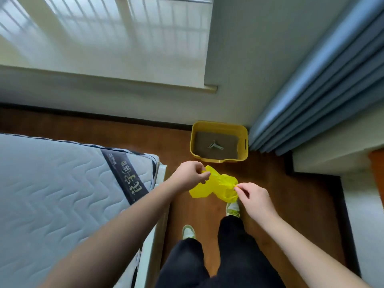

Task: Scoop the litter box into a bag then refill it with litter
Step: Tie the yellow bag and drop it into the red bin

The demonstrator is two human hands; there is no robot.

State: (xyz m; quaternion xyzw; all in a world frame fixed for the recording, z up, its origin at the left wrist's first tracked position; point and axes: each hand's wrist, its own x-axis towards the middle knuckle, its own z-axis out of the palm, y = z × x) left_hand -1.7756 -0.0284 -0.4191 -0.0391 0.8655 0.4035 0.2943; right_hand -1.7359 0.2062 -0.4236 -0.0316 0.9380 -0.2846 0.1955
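Note:
A yellow litter box (243,135) stands on the wooden floor in the corner ahead, filled with brown litter. A grey scoop (215,145) lies on the litter. In front of me I hold a crumpled yellow plastic bag (218,185) between both hands. My left hand (190,174) pinches its left edge. My right hand (254,199) pinches its right edge. The bag hangs above the floor, a short way short of the box.
A mattress (62,194) on a white frame fills the left side. Blue-grey curtains (324,96) hang at the right, next to the box. A window sill and white wall lie ahead. My legs and shoes stand on a narrow strip of floor (270,183).

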